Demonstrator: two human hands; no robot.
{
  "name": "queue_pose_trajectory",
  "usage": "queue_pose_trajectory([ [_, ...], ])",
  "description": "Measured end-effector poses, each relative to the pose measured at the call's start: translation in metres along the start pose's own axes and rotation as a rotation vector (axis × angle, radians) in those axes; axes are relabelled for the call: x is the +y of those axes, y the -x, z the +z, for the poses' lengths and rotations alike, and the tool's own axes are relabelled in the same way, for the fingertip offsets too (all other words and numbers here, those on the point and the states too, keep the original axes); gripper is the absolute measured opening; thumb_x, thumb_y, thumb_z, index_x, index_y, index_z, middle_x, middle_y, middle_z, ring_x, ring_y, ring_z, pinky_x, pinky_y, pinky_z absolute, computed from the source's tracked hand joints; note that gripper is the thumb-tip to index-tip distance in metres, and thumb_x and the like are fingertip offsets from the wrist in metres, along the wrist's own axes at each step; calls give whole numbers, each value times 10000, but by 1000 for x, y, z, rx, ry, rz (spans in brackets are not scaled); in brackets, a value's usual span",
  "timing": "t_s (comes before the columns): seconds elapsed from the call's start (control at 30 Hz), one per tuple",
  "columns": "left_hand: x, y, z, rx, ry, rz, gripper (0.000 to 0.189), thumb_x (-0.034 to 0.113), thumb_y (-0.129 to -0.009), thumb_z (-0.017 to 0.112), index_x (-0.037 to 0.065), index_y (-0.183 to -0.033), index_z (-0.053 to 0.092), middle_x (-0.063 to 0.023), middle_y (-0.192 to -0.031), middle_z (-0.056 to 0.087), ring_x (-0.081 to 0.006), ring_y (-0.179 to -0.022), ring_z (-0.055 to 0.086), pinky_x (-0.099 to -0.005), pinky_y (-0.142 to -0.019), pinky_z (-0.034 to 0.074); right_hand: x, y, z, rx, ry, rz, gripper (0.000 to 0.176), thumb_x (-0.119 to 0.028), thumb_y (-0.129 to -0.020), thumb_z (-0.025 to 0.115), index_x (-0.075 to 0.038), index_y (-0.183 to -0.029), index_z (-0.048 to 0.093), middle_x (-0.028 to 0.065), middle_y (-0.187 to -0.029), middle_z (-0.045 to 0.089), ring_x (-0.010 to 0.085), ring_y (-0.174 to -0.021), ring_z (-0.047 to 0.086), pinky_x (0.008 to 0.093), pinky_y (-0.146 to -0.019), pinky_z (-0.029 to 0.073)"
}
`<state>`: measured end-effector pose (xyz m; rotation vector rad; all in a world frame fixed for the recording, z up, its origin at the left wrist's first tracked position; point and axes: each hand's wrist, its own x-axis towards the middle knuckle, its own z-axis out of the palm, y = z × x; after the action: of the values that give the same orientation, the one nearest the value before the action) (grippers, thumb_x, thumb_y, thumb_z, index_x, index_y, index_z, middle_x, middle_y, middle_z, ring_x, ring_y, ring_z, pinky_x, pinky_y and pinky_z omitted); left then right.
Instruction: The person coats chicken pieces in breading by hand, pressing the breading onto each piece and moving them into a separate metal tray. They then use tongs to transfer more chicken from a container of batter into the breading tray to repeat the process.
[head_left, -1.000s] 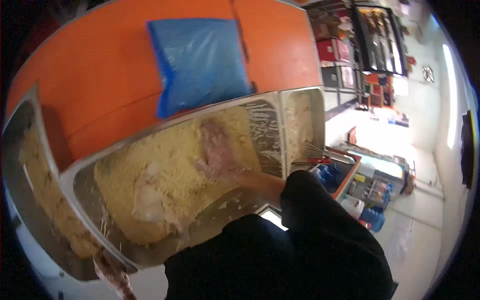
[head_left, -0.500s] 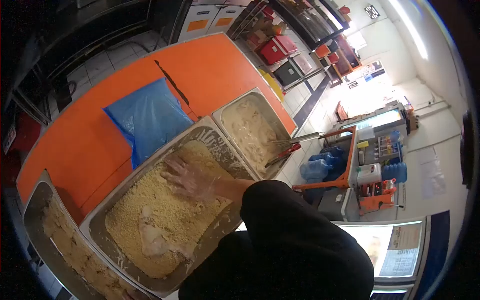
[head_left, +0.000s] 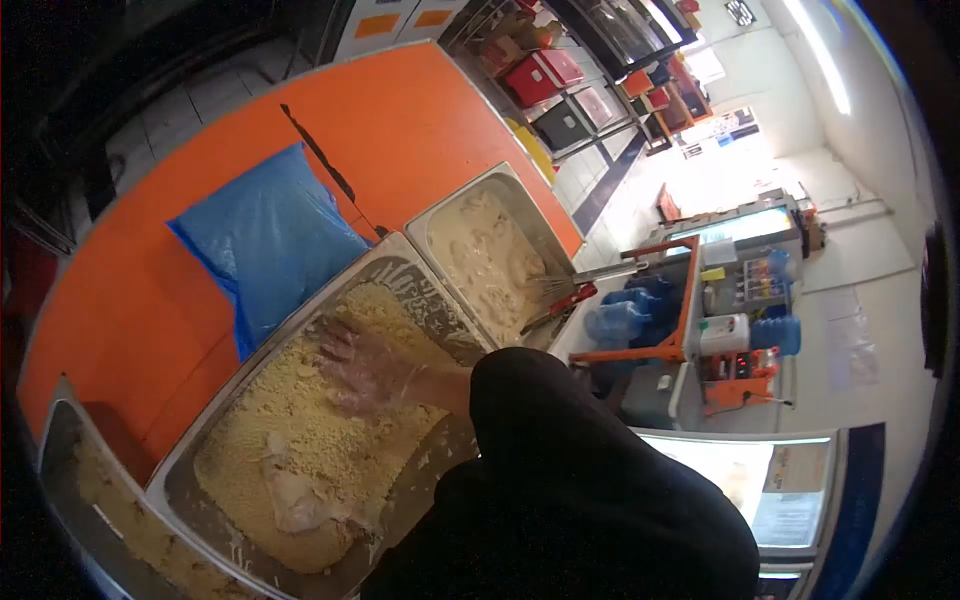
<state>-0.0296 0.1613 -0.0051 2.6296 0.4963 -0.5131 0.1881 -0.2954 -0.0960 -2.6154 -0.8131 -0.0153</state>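
Note:
My right hand (head_left: 365, 372), in a thin clear glove, lies palm down with its fingers apart on a bed of pale yellow breading crumbs (head_left: 385, 325). The fingertips are partly sunk in loose, clumpy crumbs. These fill much of a large metal tray (head_left: 432, 312). Lower in the same tray, apart from my hand, rests a pale piece that looks like raw chicken (head_left: 295, 503), partly dusted with crumbs. My left hand is out of sight. The black sleeve (head_left: 540, 410) of my right arm covers part of the tray's near edge.
A batter pan (head_left: 480, 245) with a whisk (head_left: 575, 280) and a red-handled tool (head_left: 570, 300) adjoins the tray. Another metal tray (head_left: 110, 500) holds breaded pieces at left. A blue plastic bag (head_left: 270, 245) lies on the orange table (head_left: 400, 110). Blue water jugs (head_left: 620, 320) stand beyond.
My right hand has stayed on the crumbs, its fingers a little more sunk, with more loose clumps around it. The view has shifted slightly. The chicken piece has not moved within the tray.

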Motion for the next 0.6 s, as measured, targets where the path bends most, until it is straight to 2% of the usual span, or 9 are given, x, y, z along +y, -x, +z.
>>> queue_pose_trajectory([
  [0.03, -23, -3, 12, 40, -156, 187, 483, 366, -934, 428, -25, -1212, 481, -259, -1126, 549, -427, -962, 557, -514, -798, 467, 3, 3, 6, -94, -16, 82, 661, -468, -854, 480, -92, -1379, 340, 222, -1451, 212, 407, -1337, 201, 523, -1089, 208],
  [0.07, -25, -6, 15, 90, -159, 201, 483, 366, -934, 428, -25, -1212, 481, -259, -1126, 549, -427, -962, 557, -514, -798, 467, 3, 1, 5, -186, -27, 160, 649, -459, -850, 491, -113, -1379, 344, 217, -1436, 246, 399, -1319, 247, 509, -1079, 245],
  [0.13, -30, -6, 21, 145, 65, 210, 510, 363, -925, 462, -37, -1242, 461, -263, -1187, 523, -436, -1009, 543, -513, -840, 458, -9, 6, 3, -142, 40, 218, 643, -461, -854, 489, -124, -1382, 340, 206, -1427, 265, 389, -1297, 286, 493, -1075, 258],
  [0.17, -41, -12, 24, 177, -118, 282, 518, 332, -926, 472, -38, -1286, 426, -266, -1239, 495, -441, -1063, 517, -497, -880, 441, -13, 10, 2, -139, 92, 302, 637, -462, -858, 486, -136, -1385, 336, 194, -1418, 283, 380, -1274, 325, 478, -1071, 271],
  [0.3, -61, -13, 29, 192, -261, 271, 522, 290, -924, 455, -28, -1331, 381, -269, -1255, 485, -436, -1085, 507, -505, -905, 424, -6, 29, 4, -132, 124, 283, 627, -470, -868, 480, -164, -1392, 322, 173, -1397, 331, 357, -1255, 358, 467, -1062, 283],
  [0.37, -84, -19, 42, 248, -310, 292, 518, 269, -912, 441, -14, -1340, 373, -260, -1275, 474, -438, -1100, 497, -530, -912, 405, -16, 31, -28, -427, 53, 448, 624, -494, -860, 495, -164, -1374, 363, 162, -1387, 357, 311, -1273, 352, 454, -1048, 303],
  [0.5, -91, -13, 50, 329, -372, 176, 519, 322, -931, 425, 28, -1355, 375, -202, -1380, 395, -421, -1185, 432, -533, -968, 356, 21, 32, 3, -454, 87, 265, 639, -519, -814, 561, -151, -1323, 444, 140, -1332, 445, 294, -1237, 409, 434, -1025, 333],
  [0.57, -47, 5, 16, 265, -183, 134, 548, 356, -925, 443, 40, -1366, 363, -184, -1407, 363, -406, -1223, 395, -540, -986, 333, 8, 9, -33, -931, 194, 278, 665, -480, -762, 643, -122, -1298, 475, 140, -1275, 509, 314, -1182, 470, 419, -989, 373],
  [0.6, -23, 11, 2, 190, 10, 95, 579, 390, -920, 461, 52, -1377, 351, -166, -1434, 331, -390, -1260, 358, -547, -1005, 310, 6, 5, -36, -1009, 145, 292, 662, -466, -756, 651, -117, -1291, 480, 144, -1267, 514, 315, -1172, 476, 416, -981, 378],
])
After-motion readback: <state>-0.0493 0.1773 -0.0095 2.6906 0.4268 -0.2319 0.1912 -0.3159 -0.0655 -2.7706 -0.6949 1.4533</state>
